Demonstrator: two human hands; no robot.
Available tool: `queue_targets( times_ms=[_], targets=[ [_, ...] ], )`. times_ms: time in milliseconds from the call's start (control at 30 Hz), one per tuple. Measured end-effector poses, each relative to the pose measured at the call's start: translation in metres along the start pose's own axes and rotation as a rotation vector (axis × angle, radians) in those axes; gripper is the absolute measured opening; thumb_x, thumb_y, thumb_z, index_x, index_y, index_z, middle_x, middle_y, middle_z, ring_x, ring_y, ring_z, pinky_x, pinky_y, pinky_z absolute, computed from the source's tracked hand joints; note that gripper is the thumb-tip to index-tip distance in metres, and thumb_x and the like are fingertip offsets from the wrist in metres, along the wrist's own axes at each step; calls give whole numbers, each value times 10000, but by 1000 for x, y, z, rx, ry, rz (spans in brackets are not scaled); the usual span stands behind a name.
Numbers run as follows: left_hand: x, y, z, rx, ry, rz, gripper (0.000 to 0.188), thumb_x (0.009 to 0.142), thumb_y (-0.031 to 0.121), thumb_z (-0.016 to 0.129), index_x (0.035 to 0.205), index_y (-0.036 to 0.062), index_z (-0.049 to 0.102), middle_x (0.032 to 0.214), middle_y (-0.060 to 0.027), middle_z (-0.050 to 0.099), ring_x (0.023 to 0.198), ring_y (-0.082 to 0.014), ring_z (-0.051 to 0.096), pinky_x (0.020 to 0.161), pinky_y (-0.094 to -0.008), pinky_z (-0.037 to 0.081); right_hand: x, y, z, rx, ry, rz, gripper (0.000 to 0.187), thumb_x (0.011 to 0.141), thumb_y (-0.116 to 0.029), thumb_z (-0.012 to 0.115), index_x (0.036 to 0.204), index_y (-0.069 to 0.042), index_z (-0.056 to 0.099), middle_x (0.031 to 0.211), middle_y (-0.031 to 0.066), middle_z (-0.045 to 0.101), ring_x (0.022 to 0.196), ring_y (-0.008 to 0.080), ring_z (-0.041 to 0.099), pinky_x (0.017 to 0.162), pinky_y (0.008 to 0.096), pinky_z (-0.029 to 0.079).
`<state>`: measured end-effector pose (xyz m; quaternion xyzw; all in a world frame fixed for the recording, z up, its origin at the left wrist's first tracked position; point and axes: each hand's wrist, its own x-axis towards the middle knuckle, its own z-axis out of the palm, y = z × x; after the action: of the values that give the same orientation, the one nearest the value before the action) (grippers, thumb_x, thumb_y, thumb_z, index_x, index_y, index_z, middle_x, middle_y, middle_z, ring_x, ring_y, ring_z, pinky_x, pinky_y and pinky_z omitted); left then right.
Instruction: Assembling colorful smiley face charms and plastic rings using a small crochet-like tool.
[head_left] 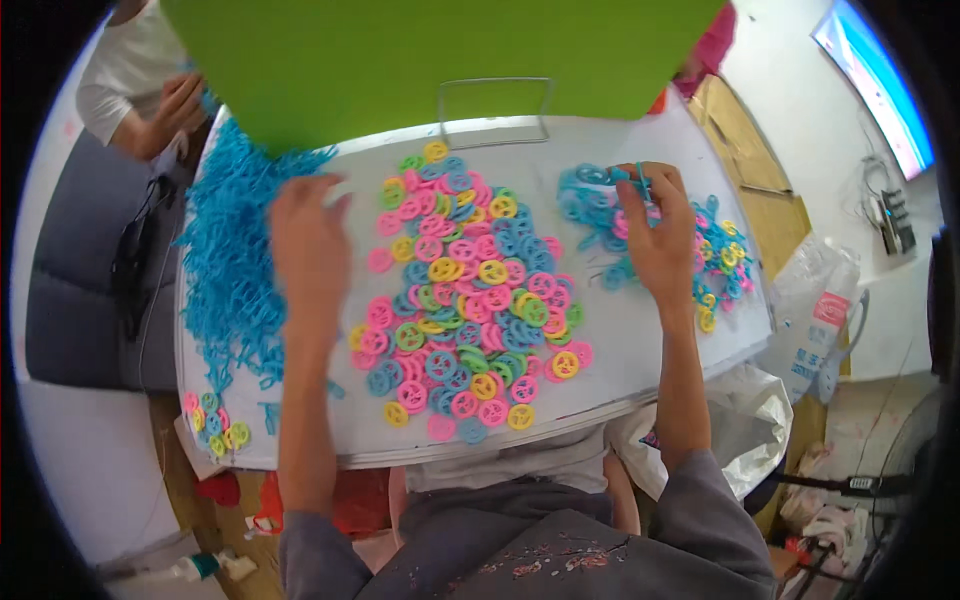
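Observation:
Many small plastic wheels (462, 270) in pink, yellow, blue and green lie heaped on the middle of a white table (620, 350). My right hand (655, 230) pinches a small blue plastic piece (622, 175) between thumb and fingers, and a blue wheel shows beside it. Beneath that hand are assembled-looking blue pieces (590, 210) and more pieces with coloured wheels (728, 255). My left hand (308, 235), smeared by motion, hovers at the right edge of a large pile of blue plastic parts (235, 250). Whether it holds anything is not visible.
A green board (450, 60) with a wire handle (495, 80) stands along the table's far side. A few wheels (215, 425) lie at the near left corner. Another person's hand (175, 110) is at the far left. A plastic bag (745, 425) hangs by the near right edge.

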<state>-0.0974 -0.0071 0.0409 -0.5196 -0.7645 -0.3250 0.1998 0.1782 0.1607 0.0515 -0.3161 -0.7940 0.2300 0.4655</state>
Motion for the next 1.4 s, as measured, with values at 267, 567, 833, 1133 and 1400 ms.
queue_targets(
  times_ms=[267, 567, 833, 1133, 1400],
  targets=[
    [-18, -68, 9, 266, -290, -266, 329, 687, 44, 723, 995, 47, 607, 1003, -154, 592, 951, -357, 560, 817, -424, 442, 14, 23, -60, -326, -219, 455, 324, 767, -236, 730, 982, -1, 672, 852, 175, 675, 814, 250, 654, 764, 327, 504],
    [-16, -61, 2, 262, -332, -262, 290, 706, 67, 718, 958, 60, 572, 933, -144, 569, 882, -345, 553, 779, -432, 440, 5, 29, -39, -658, -137, 281, 324, 764, -260, 724, 1015, -62, 669, 1020, 187, 613, 988, 333, 576, 871, 407, 451],
    [-16, -83, 2, 340, -318, -214, 220, 734, 76, 714, 904, 38, 579, 891, -135, 589, 866, -338, 554, 748, -420, 445, 3, -1, 15, -314, -359, 120, 298, 787, -239, 702, 1032, -74, 659, 1060, 164, 590, 1050, 329, 538, 893, 405, 433],
    [-12, -71, -9, 191, -341, -306, 173, 751, 78, 702, 898, 31, 625, 880, -130, 611, 789, -305, 582, 706, -411, 456, -8, -25, 61, 137, -78, -38, 82, 792, -82, 678, 850, -26, 690, 820, 113, 674, 699, 247, 649, 629, 331, 503],
    [-11, -94, -21, 186, -184, -342, 168, 894, 126, 583, 1013, 76, 691, 957, -148, 654, 854, -309, 638, 735, -428, 497, -23, -18, 63, 223, -108, -104, 86, 778, -67, 697, 855, -30, 686, 804, 114, 665, 714, 248, 658, 606, 320, 510]
  ],
)
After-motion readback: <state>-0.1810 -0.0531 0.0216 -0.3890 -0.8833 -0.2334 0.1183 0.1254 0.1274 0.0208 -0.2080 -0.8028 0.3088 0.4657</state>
